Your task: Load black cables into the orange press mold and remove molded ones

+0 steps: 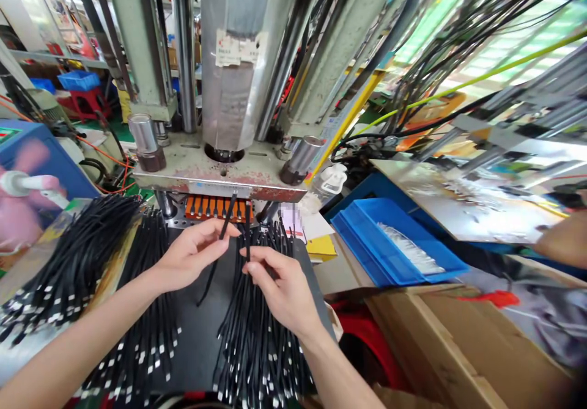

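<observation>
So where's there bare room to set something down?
The dark flat work surface is bare between the middle bundle and right bundle of thin black cables, toward the near edge. It's crowded near the orange slotted block, where the left hand and right hand hold cables.

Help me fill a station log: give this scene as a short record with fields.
Left hand: pinches a black cable
Right hand: pinches another black cable
Ahead: orange fixture beneath press plate
Bundles: two to the left, one below the right hand
Right side: blue bin with pale parts; cardboard box
Far right: another person's arm
</observation>
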